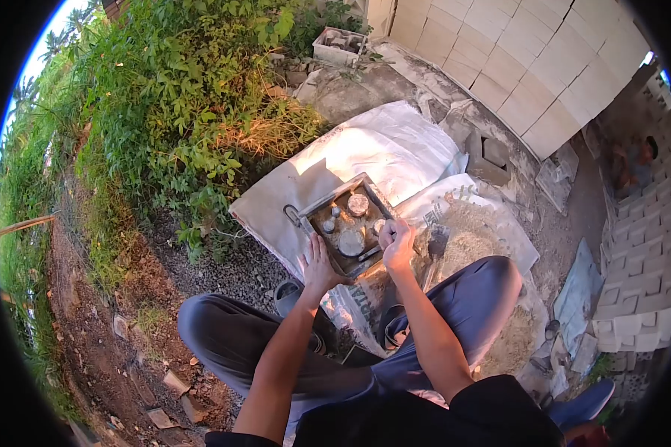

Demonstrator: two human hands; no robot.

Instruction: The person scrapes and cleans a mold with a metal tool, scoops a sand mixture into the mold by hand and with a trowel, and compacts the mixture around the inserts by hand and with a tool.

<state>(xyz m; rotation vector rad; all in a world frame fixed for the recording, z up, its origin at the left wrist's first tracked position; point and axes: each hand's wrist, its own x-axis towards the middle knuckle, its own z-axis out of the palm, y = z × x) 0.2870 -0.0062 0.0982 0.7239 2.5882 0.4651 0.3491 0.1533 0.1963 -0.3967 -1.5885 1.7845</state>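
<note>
A square wooden frame (322, 203) lies on white sacking between my knees, with a metal handle (291, 215) at its left side. Inside sit a large pale disc (351, 242), a smaller round piece (358, 204) at the back and some small rounded lumps (329, 225). My left hand (320, 267) rests against the near left edge of the frame, fingers stretched out. Over the right edge, my right hand (398, 244) is closed with its fingers bunched together; what it holds, if anything, is hidden. A pale round piece (379, 226) shows partly beside it.
White sacks (384, 134) spread under and behind the frame. Right of it lie a flat dark blade-like tool (438, 242) and a heap of sand (481, 235). A hollow block (489, 158) and stacked pale blocks (529, 59) stand beyond. Bushes (194, 112) grow at left.
</note>
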